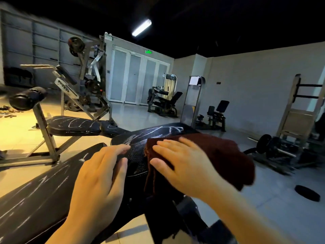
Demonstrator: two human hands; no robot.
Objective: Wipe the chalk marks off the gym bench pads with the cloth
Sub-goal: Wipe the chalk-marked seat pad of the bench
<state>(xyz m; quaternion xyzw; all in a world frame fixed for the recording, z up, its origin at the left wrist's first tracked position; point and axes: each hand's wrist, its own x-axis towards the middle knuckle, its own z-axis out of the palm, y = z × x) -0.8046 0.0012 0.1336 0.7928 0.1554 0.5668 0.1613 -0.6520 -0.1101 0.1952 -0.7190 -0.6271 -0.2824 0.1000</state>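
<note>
Right now both hands are down on the near gym bench. Right hand [182, 164] lies flat on a dark red cloth [228, 155], fingers straight & spread, palm pressing the cloth onto the black seat pad [140, 155]; no curl round the fabric, so the grip is open & holds nothing. Cloth is bunched on the right part of that pad, w/ one edge hanging down the near side by the bench frame. Left hand [100, 176] rests flat too, fingers straight, fingertips touching the left edge of the seat pad, palm over the gap btwn it & the long back pad [35, 199]; grip open, nothing held.

White chalk marks [168, 129] show on the far end of the seat pad, just beyond the cloth, plus some scribbles by the left fingertips. Long back pad runs off to near left & carries many chalk streaks along it.

Far left stands a second bench [73, 125], its pad also streaked w/ chalk, a roller pad [26, 99] on its post. Behind it a plate-loaded machine [88, 67]. Far wall has pale doors [133, 76] w/ a green sign above. A weight plate [306, 192] lies on the floor near right; a barbell [274, 147] lies further back on the right.
</note>
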